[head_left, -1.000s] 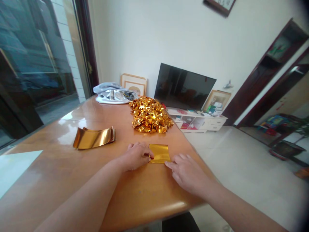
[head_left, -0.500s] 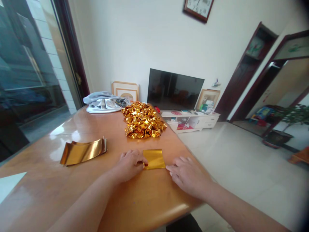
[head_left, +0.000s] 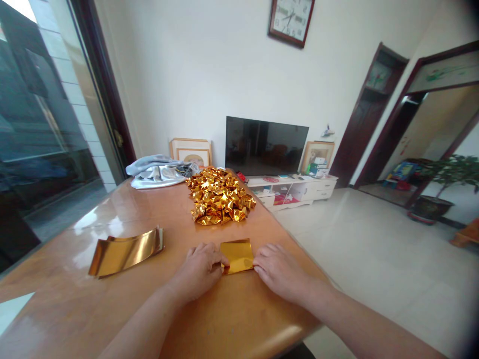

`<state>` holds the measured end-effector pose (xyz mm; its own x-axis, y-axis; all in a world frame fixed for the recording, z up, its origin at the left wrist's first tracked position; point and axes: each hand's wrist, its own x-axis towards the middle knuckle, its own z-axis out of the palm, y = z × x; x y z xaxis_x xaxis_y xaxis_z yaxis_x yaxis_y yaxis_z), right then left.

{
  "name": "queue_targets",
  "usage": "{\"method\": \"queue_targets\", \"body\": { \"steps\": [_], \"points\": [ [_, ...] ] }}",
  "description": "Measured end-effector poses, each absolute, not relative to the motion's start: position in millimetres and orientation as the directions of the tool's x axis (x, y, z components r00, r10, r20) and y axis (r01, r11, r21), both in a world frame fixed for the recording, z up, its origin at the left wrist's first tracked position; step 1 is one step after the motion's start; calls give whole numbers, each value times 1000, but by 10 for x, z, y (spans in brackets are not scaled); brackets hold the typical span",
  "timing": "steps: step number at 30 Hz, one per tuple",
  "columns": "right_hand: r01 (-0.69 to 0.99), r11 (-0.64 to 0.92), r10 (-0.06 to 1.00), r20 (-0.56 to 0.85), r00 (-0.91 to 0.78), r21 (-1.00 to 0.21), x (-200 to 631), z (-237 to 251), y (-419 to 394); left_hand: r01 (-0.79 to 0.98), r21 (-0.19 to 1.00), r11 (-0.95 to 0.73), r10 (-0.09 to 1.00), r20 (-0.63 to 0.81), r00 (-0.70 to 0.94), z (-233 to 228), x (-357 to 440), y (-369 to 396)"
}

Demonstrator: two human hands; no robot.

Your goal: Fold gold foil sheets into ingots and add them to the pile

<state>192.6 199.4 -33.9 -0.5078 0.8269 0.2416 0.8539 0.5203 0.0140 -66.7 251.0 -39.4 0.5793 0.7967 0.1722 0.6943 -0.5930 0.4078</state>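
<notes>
A piece of gold foil paper (head_left: 237,255) lies on the wooden table in front of me, its near edge bent slightly upward. My left hand (head_left: 204,264) pinches its left near corner between thumb and fingers. At the opposite corner, my right hand (head_left: 279,269) has its fingers closed on the right edge. Beyond the paper rises a heap of folded gold foil pieces (head_left: 220,197). A stack of curved gold foil sheets (head_left: 127,252) rests to the left of my left hand.
The wooden table (head_left: 179,329) ends at a slanting edge close to my right arm. Grey-white cloth (head_left: 159,172) is bundled at its far end. A pale sheet (head_left: 15,311) lies at the left. Past the table stand a television (head_left: 265,147) and a white cabinet (head_left: 318,189).
My right hand has moved in against the paper, its fingers going from spread to closed on the right corner. The paper's near edge now bends up. The view has tilted upward a little.
</notes>
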Motion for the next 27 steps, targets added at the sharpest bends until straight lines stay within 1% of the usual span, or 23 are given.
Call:
{"method": "queue_targets", "body": {
  "steps": [4,7,9,15,18,23,27],
  "points": [
    [847,528,809,271,-522,56,1928,-375,2039,686,398,-609,789,213,577,-385,-658,2485],
    [844,535,805,288,-518,24,1937,-390,2076,672,405,-620,782,251,570,-355,-661,2465],
    [842,539,808,302,-506,-32,1947,-391,2106,657,395,-642,765,275,582,-333,-663,2455],
    [808,522,839,336,-428,-273,1973,-316,2171,641,326,-695,719,342,605,-324,-634,2433],
    [785,516,846,346,-405,-343,1974,-262,2181,632,326,-703,710,360,605,-326,-615,2415],
    [756,490,866,343,-365,-434,1976,-251,2179,627,367,-688,726,376,576,-260,-588,2385],
    [740,463,882,333,-332,-488,1965,-271,2172,600,463,-652,757,362,544,-246,-576,2386]
  ]
}}
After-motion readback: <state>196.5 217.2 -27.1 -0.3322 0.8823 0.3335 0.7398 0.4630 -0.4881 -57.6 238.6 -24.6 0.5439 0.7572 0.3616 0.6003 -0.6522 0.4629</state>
